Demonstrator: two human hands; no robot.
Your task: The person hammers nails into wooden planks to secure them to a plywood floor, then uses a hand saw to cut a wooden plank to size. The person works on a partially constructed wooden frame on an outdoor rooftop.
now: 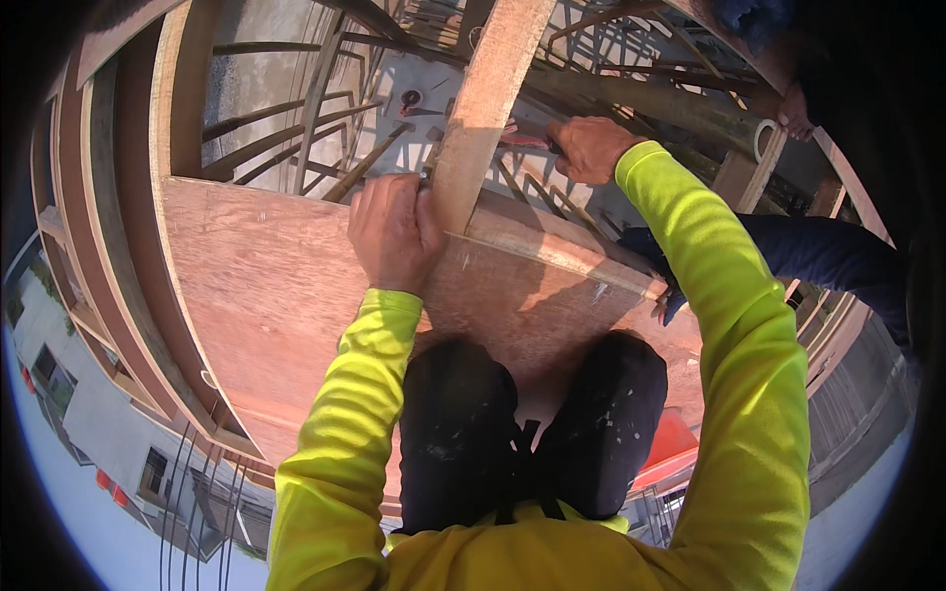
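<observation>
Nearest the camera, a yellow shirt (532,559) is seen. A plywood panel's (266,295) upper edge is gripped by the left hand (396,231) — fingers folded over it, close beside an upright timber (493,98). A tool (532,142), its kind unclear, is clasped in the right hand's (596,150) curled fingers, projecting leftward. Sunlit grey ground (419,74) is crossed by poles (296,133); outdoors, buildings (103,394) are glimpsed.

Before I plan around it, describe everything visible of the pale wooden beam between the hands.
The beam is a flat-faced length of light brown, grained wood, shaded toward its lower end. It slants down from the picture's top edge to meet the reddish panel's upper edge, beside a batten. The left hand sits close at its left; contact is unclear.
</observation>
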